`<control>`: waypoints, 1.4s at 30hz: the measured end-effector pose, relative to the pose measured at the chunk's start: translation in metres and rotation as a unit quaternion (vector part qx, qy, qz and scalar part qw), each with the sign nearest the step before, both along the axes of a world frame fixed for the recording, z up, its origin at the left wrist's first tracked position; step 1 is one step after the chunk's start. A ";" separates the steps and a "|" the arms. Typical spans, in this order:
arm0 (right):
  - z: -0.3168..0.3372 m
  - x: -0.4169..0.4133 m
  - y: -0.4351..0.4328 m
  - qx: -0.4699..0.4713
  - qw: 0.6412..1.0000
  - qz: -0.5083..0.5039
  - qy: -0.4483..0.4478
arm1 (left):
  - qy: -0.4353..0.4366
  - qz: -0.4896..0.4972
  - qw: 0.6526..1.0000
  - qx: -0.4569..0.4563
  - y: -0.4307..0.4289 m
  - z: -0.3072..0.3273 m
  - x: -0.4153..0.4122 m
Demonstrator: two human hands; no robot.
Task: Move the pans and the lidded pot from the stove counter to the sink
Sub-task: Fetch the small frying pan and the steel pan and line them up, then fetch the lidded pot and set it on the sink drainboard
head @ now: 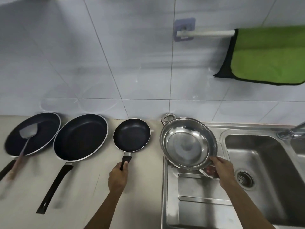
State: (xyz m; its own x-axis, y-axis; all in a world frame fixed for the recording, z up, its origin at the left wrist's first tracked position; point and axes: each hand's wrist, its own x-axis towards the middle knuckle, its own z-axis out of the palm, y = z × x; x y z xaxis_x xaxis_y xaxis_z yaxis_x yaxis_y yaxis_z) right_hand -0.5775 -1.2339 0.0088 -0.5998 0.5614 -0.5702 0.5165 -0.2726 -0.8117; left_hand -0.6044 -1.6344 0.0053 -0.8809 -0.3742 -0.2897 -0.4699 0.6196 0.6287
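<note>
Three black non-stick pans lie in a row on the beige counter. The far-left pan [41, 129] holds a metal spatula [27, 133]. The large pan [80, 138] lies beside it, handle toward me. My left hand [118, 176] grips the black handle of the small pan [132, 134], which rests on the counter. My right hand [222, 171] holds the near handle of a steel two-handled pan [186, 142], tilted above the drainboard [198, 202]. The sink basin [257, 162] lies to the right. No lid is in view.
A faucet [293, 131] stands at the basin's far right corner. The drain strainer [244, 178] sits in the basin floor. A green cloth [267, 55] hangs from a wall rail [206, 33] above the sink. Tiled wall runs behind the counter.
</note>
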 end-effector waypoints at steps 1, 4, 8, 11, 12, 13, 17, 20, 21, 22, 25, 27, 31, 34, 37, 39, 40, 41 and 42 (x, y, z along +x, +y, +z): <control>0.000 -0.004 0.003 0.006 1.000 0.003 -0.001 | -0.004 0.001 1.000 -0.005 0.001 0.001 -0.001; -0.002 -0.014 0.011 0.049 0.999 0.019 -0.002 | -0.011 0.001 1.000 -0.019 0.003 0.002 -0.001; -0.006 -0.030 0.020 0.095 0.995 0.036 0.002 | -0.017 -0.004 0.999 -0.031 0.005 0.003 -0.003; -0.009 -0.042 0.024 0.112 0.992 0.055 0.002 | -0.019 0.001 0.999 -0.029 0.005 0.004 -0.002; -0.010 -0.046 0.025 0.135 0.989 0.059 0.003 | -0.018 0.003 0.999 -0.028 0.004 0.004 -0.002; -0.011 -0.050 0.026 0.171 0.983 0.068 -0.004 | -0.018 0.004 0.999 -0.027 0.004 0.003 -0.001; -0.009 -0.057 0.026 0.238 0.965 0.111 -0.017 | -0.016 0.006 1.000 -0.026 0.004 0.003 0.000; -0.011 -0.058 0.030 0.258 0.957 0.128 -0.016 | -0.019 0.001 0.999 -0.030 0.003 0.001 0.000; -0.012 -0.058 0.031 0.258 0.957 0.129 -0.015 | -0.023 0.000 0.999 -0.032 0.002 0.001 0.000; -0.012 -0.058 0.032 0.258 0.957 0.130 -0.015 | -0.026 -0.001 0.999 -0.034 0.003 0.000 0.000; -0.009 -0.055 0.029 0.278 0.950 0.140 -0.017 | -0.028 -0.001 0.999 -0.044 0.001 0.000 0.000; -0.005 -0.053 0.027 0.309 0.939 0.150 -0.020 | -0.026 -0.002 0.998 -0.051 0.002 0.000 0.000; 0.003 -0.047 0.024 0.320 0.934 0.157 -0.023 | -0.013 -0.012 0.999 -0.048 0.005 0.006 0.004; 0.012 -0.036 0.020 0.323 0.933 0.156 -0.034 | -0.012 -0.036 0.996 -0.085 0.006 0.011 0.009; 0.019 -0.019 0.014 0.366 0.917 0.151 -0.034 | 0.003 -0.068 0.987 -0.143 0.007 0.015 0.019; 0.025 -0.007 0.008 0.394 0.907 0.144 -0.027 | 0.022 -0.092 0.980 -0.173 0.006 0.017 0.025; 0.028 -0.001 0.003 0.405 0.903 0.144 -0.023 | 0.028 -0.103 0.978 -0.180 0.006 0.017 0.028; 0.033 0.005 -0.003 0.415 0.898 0.148 -0.018 | 0.034 -0.113 0.976 -0.184 0.006 0.019 0.031; 0.037 0.010 -0.009 0.426 0.891 0.155 -0.010 | 0.043 -0.123 0.974 -0.187 0.008 0.020 0.034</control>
